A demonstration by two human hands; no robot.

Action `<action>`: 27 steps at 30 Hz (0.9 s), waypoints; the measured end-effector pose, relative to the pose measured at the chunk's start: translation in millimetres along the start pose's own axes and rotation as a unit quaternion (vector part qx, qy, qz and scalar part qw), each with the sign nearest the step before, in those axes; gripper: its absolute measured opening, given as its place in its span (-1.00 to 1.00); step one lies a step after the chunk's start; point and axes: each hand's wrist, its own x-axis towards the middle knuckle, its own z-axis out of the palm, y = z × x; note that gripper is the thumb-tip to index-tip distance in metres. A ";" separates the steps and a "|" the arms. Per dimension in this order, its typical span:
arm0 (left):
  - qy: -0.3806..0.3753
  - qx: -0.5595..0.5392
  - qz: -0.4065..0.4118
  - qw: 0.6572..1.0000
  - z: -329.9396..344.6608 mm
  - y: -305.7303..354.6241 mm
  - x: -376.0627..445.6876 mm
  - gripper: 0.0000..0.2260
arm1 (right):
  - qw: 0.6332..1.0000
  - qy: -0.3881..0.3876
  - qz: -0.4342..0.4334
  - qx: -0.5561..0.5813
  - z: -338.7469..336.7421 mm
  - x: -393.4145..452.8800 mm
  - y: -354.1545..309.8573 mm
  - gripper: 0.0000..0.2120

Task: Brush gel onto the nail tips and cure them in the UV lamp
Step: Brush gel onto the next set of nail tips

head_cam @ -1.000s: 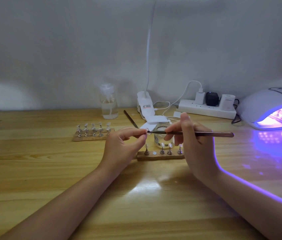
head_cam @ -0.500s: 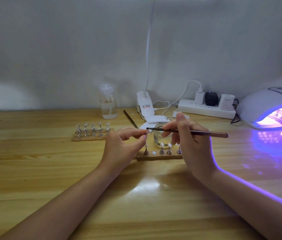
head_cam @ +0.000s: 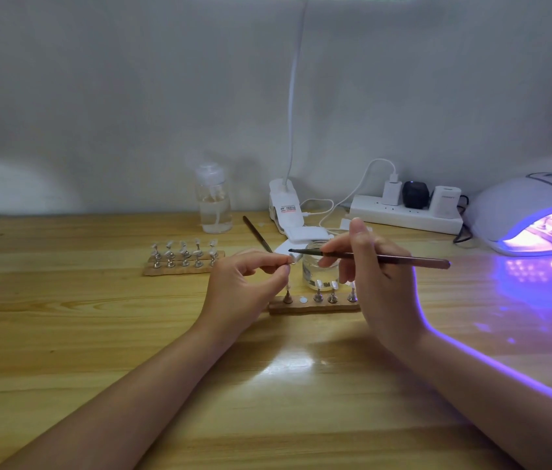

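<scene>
Bronze brush (head_cam: 386,258) pinched right (head_cam: 374,283), nail tip (head_cam: 290,258) left (head_cam: 244,286).

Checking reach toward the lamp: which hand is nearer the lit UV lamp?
Right. The right hand, holding the brush, lies between the left hand and the UV lamp at far right.

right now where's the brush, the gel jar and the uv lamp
brush (head_cam: 403,259), head view, on the bare handle past the right hand
gel jar (head_cam: 311,266), head view, on its glass wall
uv lamp (head_cam: 518,201), head view, on the white dome
</scene>
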 end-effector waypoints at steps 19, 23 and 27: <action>0.003 0.002 0.001 1.000 0.5 -0.6 0.3 -0.77 | 1.000 -0.005 -0.006 0.004 -0.4 1.4 0.7 -0.60; 0.001 0.002 0.005 1.000 -0.1 -0.3 0.3 -0.77 | 1.000 0.018 -0.017 0.009 -1.8 1.9 -0.5 -0.55; 0.002 0.004 0.007 1.000 0.0 -0.5 0.0 -0.76 | 0.999 0.035 -0.014 0.016 -3.8 2.7 0.3 -0.52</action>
